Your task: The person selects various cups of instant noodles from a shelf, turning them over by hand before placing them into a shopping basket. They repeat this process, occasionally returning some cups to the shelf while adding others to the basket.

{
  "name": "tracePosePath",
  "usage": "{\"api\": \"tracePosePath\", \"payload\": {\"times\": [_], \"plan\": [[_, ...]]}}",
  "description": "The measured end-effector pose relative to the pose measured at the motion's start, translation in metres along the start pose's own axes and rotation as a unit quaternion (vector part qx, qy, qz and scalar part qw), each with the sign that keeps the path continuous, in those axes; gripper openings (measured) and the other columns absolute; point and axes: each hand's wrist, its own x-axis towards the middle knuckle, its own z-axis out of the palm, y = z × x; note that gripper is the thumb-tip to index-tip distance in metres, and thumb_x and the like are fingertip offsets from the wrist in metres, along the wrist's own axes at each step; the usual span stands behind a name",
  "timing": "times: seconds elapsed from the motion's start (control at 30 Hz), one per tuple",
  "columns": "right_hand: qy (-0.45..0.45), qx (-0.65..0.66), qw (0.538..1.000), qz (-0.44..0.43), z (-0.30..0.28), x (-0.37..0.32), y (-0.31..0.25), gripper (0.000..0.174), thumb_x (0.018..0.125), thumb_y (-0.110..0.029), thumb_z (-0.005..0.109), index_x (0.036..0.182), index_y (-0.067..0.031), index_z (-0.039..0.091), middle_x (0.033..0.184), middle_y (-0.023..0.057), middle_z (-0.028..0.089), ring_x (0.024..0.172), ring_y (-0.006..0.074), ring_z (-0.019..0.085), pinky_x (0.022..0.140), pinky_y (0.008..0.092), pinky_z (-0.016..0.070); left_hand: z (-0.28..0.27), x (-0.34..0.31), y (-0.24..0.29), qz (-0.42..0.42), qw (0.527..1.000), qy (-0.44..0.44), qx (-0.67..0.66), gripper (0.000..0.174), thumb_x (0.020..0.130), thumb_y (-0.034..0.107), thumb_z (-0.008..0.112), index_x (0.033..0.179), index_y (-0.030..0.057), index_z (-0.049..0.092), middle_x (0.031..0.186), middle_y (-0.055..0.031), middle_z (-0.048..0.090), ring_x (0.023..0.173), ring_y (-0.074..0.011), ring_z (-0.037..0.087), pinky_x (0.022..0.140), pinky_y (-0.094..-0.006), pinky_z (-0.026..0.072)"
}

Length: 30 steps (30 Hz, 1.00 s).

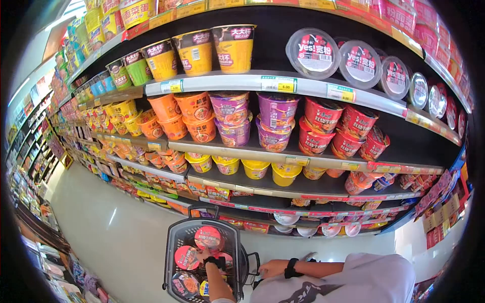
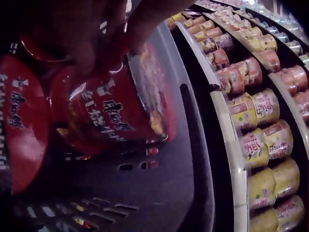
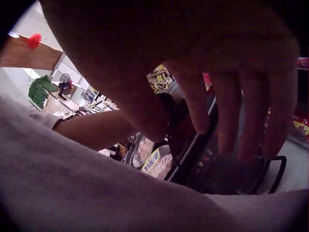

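In the head view a grey shopping basket holds several instant noodle cups. My left hand is down inside it, among the red-lidded cups. The left wrist view shows its fingers gripping a red noodle cup, which lies tilted near the basket wall. Another red cup is beside it. My right hand is by the basket's right side, near its black handle. In the right wrist view the fingers of the right hand hang loosely down in front of the basket.
Shelves ahead carry orange cups, purple cups, red cups and yellow cups. Large yellow cups and clear-lidded bowls stand higher up. Pale floor stretches left of the basket.
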Motion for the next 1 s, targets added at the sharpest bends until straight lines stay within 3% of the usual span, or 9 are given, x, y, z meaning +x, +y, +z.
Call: {"api": "tracePosePath", "payload": {"times": [0.07, 0.17, 0.3, 0.6, 0.67, 0.7, 0.77, 0.83, 1.0], "plan": [[-0.021, 0.001, 1.0, 0.001, -0.003, 0.0, -0.005, 0.052, 0.09, -0.039, 0.062, 0.128, -0.0049, 0.057, 0.105, 0.0165, 0.07, 0.099, 0.0299, 0.066, 0.088, 0.0392, 0.0498, -0.009, -0.022, 0.015, -0.029, 0.998, -0.012, -0.047, 0.042, 0.075, 0.034, 0.078, 0.088, -0.0051, 0.066, 0.076, -0.0205, 0.068, 0.071, -0.034, 0.065, 0.073, -0.0458, 0.0517], [-0.019, 0.012, 1.0, -0.012, -0.001, 0.007, 0.001, 0.052, 0.09, -0.04, 0.062, 0.128, -0.0051, 0.057, 0.105, 0.017, 0.07, 0.099, 0.0305, 0.066, 0.088, 0.0397, 0.0497, -0.021, 0.003, -0.014, 0.145, 0.976, 0.071, 0.146, 0.027, 0.084, 0.023, 0.064, 0.085, -0.0033, 0.067, 0.073, -0.019, 0.067, 0.064, -0.031, 0.064, 0.066, -0.0458, 0.0528], [-0.017, 0.015, 0.999, -0.029, -0.007, 0.007, 0.014, 0.054, 0.088, -0.043, 0.062, 0.127, -0.0054, 0.057, 0.104, 0.0179, 0.07, 0.098, 0.0332, 0.066, 0.087, 0.041, 0.0496, -0.079, -0.099, 0.05, 0.037, 0.981, 0.009, -0.192, 0.007, 0.08, 0.006, 0.063, 0.08, -0.0009, 0.062, 0.062, -0.0128, 0.059, 0.051, -0.0231, 0.058, 0.038, -0.0332, 0.0463], [0.023, 0.056, 0.996, -0.065, -0.052, -0.042, 0.015, 0.069, 0.089, -0.042, 0.065, 0.142, -0.0041, 0.042, 0.112, 0.0178, 0.067, 0.103, 0.0317, 0.064, 0.089, 0.0412, 0.0495, -0.172, -0.261, 0.117, 0.076, 0.964, -0.095, -0.238, 0.015, 0.085, 0.006, 0.07, 0.079, 0.0045, 0.057, 0.076, -0.0072, 0.063, 0.069, -0.0176, 0.063, 0.056, -0.0315, 0.0552], [0.114, 0.051, 0.983, -0.131, -0.061, -0.054, 0.01, 0.073, 0.088, -0.04, 0.069, 0.144, -0.0036, 0.04, 0.121, 0.0174, 0.063, 0.111, 0.0303, 0.061, 0.094, 0.0409, 0.048, -0.173, -0.305, 0.138, 0.118, 0.965, -0.188, -0.142, 0.021, 0.087, 0.018, 0.069, 0.102, 0.0046, 0.063, 0.091, -0.0148, 0.069, 0.075, -0.0256, 0.067, 0.069, -0.0356, 0.0561], [0.186, 0.048, 0.961, -0.201, -0.063, -0.057, 0.012, 0.075, 0.086, -0.038, 0.071, 0.144, -0.0034, 0.04, 0.125, 0.0174, 0.06, 0.116, 0.0296, 0.058, 0.098, 0.0404, 0.0465, -0.167, -0.323, 0.146, 0.137, 0.958, -0.233, -0.092, 0.032, 0.089, 0.025, 0.068, 0.114, 0.0047, 0.067, 0.099, -0.0187, 0.072, 0.079, -0.0296, 0.068, 0.076, -0.0377, 0.0565], [0.251, 0.086, 0.92, -0.289, -0.071, -0.067, 0.015, 0.079, 0.082, -0.035, 0.077, 0.144, -0.0037, 0.041, 0.134, 0.0177, 0.054, 0.124, 0.0293, 0.052, 0.104, 0.0394, 0.0425, -0.132, -0.346, 0.154, 0.171, 0.912, -0.298, -0.221, 0.013, 0.083, -0.004, 0.07, 0.085, 0.0029, 0.059, 0.085, -0.0078, 0.063, 0.076, -0.0185, 0.065, 0.062, -0.0329, 0.0592], [0.244, 0.167, 0.897, -0.327, -0.096, -0.096, 0.005, 0.082, 0.076, -0.033, 0.082, 0.143, -0.0046, 0.043, 0.141, 0.0185, 0.048, 0.13, 0.0301, 0.047, 0.11, 0.0384, 0.0375, -0.104, -0.383, 0.173, 0.222, 0.889, -0.335, -0.219, 0.018, 0.083, -0.009, 0.069, 0.091, 0.0028, 0.058, 0.114, -0.0137, 0.06, 0.093, -0.0195, 0.065, 0.069, -0.0337, 0.0599], [0.395, 0.201, 0.849, -0.288, -0.138, -0.185, 0.021, 0.083, 0.073, -0.031, 0.086, 0.141, -0.0055, 0.045, 0.148, 0.0176, 0.039, 0.136, 0.0324, 0.038, 0.115, 0.0438, 0.0282, -0.057, -0.466, 0.237, 0.278, 0.825, -0.461, -0.174, 0.019, 0.085, -0.007, 0.069, 0.092, -0.0001, 0.053, 0.122, -0.018, 0.057, 0.105, -0.0235, 0.064, 0.079, -0.0328, 0.0591]]}}
